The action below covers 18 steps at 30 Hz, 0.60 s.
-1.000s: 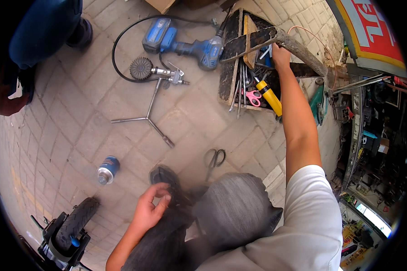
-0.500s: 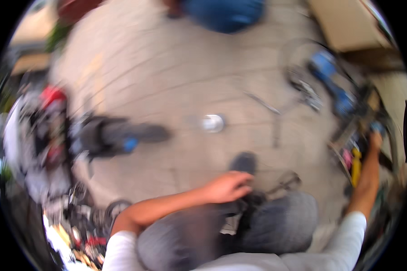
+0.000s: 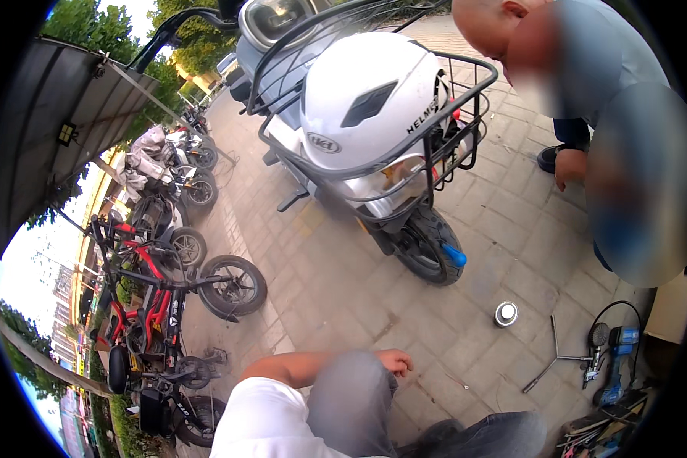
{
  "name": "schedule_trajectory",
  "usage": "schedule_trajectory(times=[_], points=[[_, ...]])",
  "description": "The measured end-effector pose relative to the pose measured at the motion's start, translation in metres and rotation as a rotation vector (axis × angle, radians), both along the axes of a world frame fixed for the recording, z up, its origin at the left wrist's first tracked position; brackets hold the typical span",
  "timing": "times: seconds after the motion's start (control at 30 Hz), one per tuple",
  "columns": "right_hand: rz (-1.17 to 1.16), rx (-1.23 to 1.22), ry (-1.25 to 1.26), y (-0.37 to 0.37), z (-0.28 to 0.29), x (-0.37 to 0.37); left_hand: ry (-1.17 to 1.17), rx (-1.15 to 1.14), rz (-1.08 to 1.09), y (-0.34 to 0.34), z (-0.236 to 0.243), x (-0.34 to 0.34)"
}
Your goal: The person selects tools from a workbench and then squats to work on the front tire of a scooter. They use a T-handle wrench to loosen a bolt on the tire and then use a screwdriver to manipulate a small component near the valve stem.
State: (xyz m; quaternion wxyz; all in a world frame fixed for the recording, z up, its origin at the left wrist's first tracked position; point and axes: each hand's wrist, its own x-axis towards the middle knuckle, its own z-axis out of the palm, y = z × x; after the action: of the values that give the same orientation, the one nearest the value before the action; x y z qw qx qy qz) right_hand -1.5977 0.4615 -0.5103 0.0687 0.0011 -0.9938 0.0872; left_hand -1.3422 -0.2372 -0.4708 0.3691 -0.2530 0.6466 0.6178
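My left hand (image 3: 395, 362) rests beyond my grey-trousered knee (image 3: 351, 389), its fingers loosely curled with nothing visible in them. My right hand is out of view. Ahead of me stands a scooter with a white helmet (image 3: 366, 99) in its black wire front basket (image 3: 473, 126). A blue object (image 3: 454, 256) sticks out at the side of its front tyre (image 3: 424, 252). To the right of my left hand, a silver can (image 3: 505, 314) stands on the paving, with a three-armed wrench (image 3: 555, 356) farther right.
A blue tool (image 3: 624, 341) and a round gauge with a black hose (image 3: 599, 333) lie at the right, above a tray of tools (image 3: 603, 435). Another person (image 3: 618, 69) bends down at the upper right. Parked bikes (image 3: 149, 282) line the left side.
The view has swung up and left, so the scooter now fills the upper middle. My right hand, over the tool tray before, has left the picture. My left hand stays by my knee.
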Motion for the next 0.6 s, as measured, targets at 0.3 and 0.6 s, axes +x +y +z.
schedule_trajectory(times=[0.3,0.6], points=[[0.477,-1.004,-0.218,-0.335,0.171,-0.024,0.565,-0.291,-0.130,-0.052,0.177,-0.138],[1.226,-1.175,-0.324,-0.568,0.325,0.054,1.225,-0.135,0.291,0.002,0.287,-0.133]])
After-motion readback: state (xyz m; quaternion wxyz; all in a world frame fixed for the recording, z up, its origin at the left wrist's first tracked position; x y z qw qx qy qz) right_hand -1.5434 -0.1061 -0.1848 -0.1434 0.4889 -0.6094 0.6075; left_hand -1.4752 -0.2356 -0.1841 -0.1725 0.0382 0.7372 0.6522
